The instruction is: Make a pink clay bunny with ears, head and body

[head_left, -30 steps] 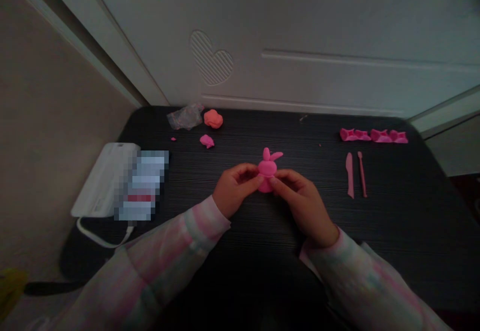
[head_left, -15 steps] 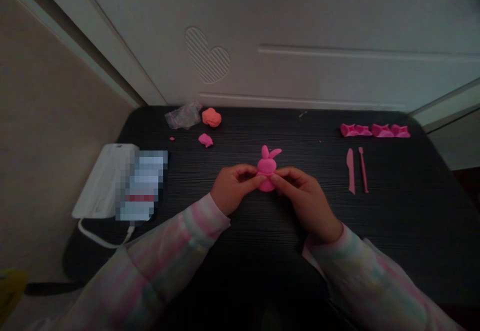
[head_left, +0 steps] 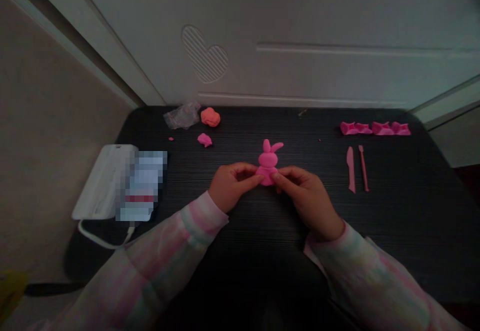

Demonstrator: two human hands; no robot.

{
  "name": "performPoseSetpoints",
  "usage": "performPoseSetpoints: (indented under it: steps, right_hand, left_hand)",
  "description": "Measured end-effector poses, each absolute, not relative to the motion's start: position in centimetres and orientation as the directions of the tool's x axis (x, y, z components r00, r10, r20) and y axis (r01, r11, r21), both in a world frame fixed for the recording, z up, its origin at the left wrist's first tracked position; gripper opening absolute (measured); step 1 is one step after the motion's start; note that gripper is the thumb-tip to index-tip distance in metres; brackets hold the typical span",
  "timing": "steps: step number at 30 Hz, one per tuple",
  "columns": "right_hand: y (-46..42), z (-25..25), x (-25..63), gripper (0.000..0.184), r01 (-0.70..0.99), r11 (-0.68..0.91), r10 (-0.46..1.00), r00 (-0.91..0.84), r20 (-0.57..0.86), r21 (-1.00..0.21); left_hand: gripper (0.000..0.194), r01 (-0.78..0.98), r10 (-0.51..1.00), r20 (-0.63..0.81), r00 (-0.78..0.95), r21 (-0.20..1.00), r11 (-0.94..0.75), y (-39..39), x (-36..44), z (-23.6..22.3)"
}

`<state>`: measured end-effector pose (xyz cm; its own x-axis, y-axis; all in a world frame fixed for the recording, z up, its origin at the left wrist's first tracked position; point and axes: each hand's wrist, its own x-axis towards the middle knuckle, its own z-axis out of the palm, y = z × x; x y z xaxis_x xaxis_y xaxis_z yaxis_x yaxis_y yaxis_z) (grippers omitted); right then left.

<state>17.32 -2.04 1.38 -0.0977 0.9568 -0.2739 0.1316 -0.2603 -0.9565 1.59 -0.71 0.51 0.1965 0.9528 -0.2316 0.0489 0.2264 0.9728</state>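
Observation:
A pink clay bunny figure (head_left: 268, 161) with a round head and two ears is in the middle of the head view, over the dark table (head_left: 240, 231). One ear points up and the other slants to the right. My left hand (head_left: 235, 186) pinches the left side of its body between thumb and fingers. From the right, my right hand (head_left: 307, 196) pinches the same body, its thumb on the front. The fingertips behind the figure are partly hidden.
At the back left lie a clear plastic bag (head_left: 182, 116), an orange clay lump (head_left: 210, 117) and a pink clay lump (head_left: 204, 140). A white power bank (head_left: 101, 186) and phone (head_left: 140, 186) sit left. On the right are pink molds (head_left: 375, 129), a pink knife (head_left: 350, 168) and a thin stick tool (head_left: 363, 168).
The bunny figure has tipped more upright, its head and ears now a little higher in view and more of its body showing. Both hands keep their pinch on it.

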Motion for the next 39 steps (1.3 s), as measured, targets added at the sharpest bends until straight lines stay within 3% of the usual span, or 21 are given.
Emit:
performPoseSetpoints:
  steps: [5,10,17,21,26,31,34,39]
  right_hand:
    - [-2.0,1.4,17.1,0.015,0.128,-0.226,0.969,-0.071,-0.236,-0.966]
    - [-2.2,1.4,16.6,0.014,0.066,-0.257,0.958,-0.114,-0.263,-0.964]
    - [-2.3,1.5,16.5,0.012,0.043,-0.225,0.971,-0.074,-0.228,-0.973]
    - [-2.2,1.5,16.7,0.012,0.134,-0.17,0.981,-0.076,-0.181,-0.976]
    - [-2.4,1.1,17.0,0.021,0.334,0.012,0.999,-0.044,-0.003,-0.942]
    - [-2.9,0.9,16.6,0.033,0.422,0.174,0.982,-0.142,0.125,-0.89]
    - [-2.9,0.9,16.4,0.041,0.429,0.196,0.976,-0.176,0.132,-0.882]
    - [-2.8,0.7,16.7,0.038,0.311,0.101,0.981,-0.192,0.042,-0.945]
  left_hand:
    - [0.02,-0.01,0.933,-0.243,0.264,0.967,0.254,-0.8,1.7,0.5]
    - [0.011,0.137,0.933,-0.226,0.279,0.971,0.194,-0.9,1.5,0.7]
    - [0.011,0.103,0.931,-0.221,0.292,0.975,0.199,-0.9,1.6,0.6]
    - [0.018,-0.02,0.939,-0.229,0.257,0.97,0.242,-0.8,1.8,0.4]
    - [0.017,-0.09,0.934,-0.261,0.244,0.953,0.29,-0.7,1.8,0.1]
    - [0.023,-0.367,0.904,-0.345,0.252,0.831,0.419,-0.7,2.3,-0.1]
    - [0.028,-0.463,0.9,-0.37,0.23,0.772,0.436,-0.8,2.5,0.1]
    - [0.038,-0.494,0.897,-0.377,0.232,0.748,0.442,-0.9,2.6,0.5]
